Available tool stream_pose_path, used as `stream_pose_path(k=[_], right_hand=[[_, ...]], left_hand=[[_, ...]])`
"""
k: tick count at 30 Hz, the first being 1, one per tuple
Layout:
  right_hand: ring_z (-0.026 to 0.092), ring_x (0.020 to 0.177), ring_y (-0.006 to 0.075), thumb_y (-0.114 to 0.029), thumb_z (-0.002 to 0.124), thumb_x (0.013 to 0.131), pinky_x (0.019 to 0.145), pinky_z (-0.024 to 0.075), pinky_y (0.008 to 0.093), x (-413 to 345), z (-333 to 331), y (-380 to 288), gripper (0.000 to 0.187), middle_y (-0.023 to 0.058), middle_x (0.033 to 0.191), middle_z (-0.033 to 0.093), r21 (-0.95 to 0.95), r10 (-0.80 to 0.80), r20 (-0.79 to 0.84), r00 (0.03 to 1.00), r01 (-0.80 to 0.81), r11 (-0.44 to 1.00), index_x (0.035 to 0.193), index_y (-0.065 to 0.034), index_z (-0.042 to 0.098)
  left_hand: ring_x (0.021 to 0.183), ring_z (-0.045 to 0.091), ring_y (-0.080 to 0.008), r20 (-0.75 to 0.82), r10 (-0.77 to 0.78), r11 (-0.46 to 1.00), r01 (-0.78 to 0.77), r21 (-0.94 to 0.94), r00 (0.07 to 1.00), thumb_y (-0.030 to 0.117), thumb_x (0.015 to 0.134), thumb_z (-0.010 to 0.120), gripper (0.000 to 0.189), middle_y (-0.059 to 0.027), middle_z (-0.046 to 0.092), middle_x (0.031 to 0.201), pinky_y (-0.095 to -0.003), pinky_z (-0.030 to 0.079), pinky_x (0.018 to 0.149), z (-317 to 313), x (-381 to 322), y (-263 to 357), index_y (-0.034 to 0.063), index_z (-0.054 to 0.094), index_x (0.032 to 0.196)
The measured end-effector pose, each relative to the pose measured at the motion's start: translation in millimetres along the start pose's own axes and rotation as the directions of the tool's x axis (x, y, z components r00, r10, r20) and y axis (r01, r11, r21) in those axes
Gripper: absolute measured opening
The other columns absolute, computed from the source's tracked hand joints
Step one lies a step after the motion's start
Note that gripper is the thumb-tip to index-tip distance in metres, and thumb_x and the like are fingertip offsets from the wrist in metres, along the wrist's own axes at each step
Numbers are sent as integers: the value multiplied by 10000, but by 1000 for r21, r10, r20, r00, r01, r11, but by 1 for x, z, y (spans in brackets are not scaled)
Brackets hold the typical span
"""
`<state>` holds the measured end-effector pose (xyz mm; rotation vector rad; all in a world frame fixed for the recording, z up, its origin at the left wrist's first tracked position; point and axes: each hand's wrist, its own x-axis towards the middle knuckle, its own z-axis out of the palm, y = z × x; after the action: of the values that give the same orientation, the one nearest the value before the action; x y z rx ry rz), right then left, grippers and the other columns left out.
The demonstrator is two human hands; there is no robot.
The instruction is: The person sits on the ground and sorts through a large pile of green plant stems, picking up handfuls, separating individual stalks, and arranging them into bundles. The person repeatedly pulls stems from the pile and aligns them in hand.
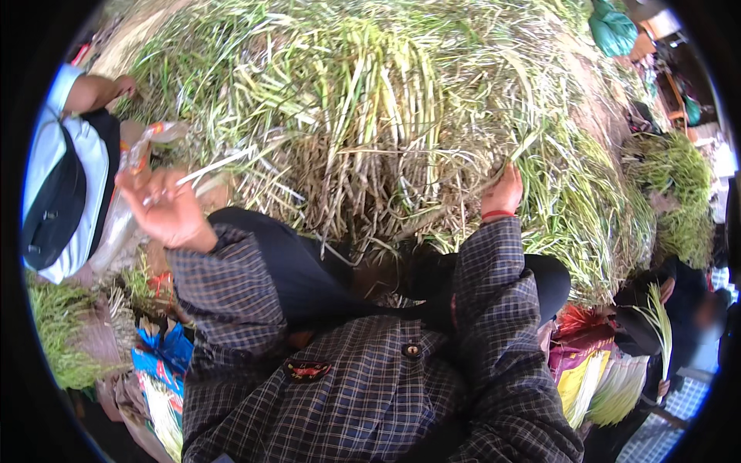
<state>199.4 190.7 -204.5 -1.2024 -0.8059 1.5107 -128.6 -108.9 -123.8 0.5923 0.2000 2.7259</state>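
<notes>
A large heap of long leafy plant stalks (393,110), green and straw-coloured with brownish lower ends, lies in front of my knees. My left hand (168,211) is raised at the heap's left side, palm turned up and fingers loosely curled. A slim pale stalk (220,163) runs through its fingers and points toward the heap. On the right, my right hand (502,192), with a red band at the wrist, grips a green leafy stalk (525,144) at the edge of the heap. The motion blurs its fingertips.
At left sits a person (87,150) with an arm on the heap. Another person (683,312) at right holds pale green stalks. Bundled stalks (619,388) lie beside a purple and yellow sack (579,359). A blue bag (162,353) and clear plastic (118,226) are on my left.
</notes>
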Motion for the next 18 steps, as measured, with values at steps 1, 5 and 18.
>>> stream_pose_path(k=[1, 5, 18], right_hand=[[397, 484, 86, -178, 392, 855, 417, 341, 203, -3, 7, 0, 144, -11, 627, 453, -35, -96, -71, 993, 93, 995, 805, -66, 468], [406, 497, 80, -203, 371, 880, 455, 351, 203, -48, 32, -4, 193, -14, 614, 483, -235, -71, 169, 983, 110, 966, 910, -62, 500], [490, 629, 82, -169, 437, 867, 582, 411, 213, -133, 52, 15, 234, 41, 725, 551, -275, 88, 773, 628, 207, 939, 1011, 9, 485]], left_hand=[[499, 385, -76, 22, 25, 1000, -25, 9, 999, 227, 849, 467, 204, -4, 487, 679, -214, 293, 439, 3, 0, 1, 85, 502, 990], [517, 423, -58, -153, -207, 977, 213, 28, 966, 157, 841, 475, 241, -5, 523, 746, -183, 309, 388, 20, -18, -51, 54, 469, 1059], [525, 363, -16, -206, -746, 495, 735, 464, 633, 116, 836, 489, 248, -23, 557, 809, -140, 280, 439, 31, -82, -146, 6, 514, 1057]])
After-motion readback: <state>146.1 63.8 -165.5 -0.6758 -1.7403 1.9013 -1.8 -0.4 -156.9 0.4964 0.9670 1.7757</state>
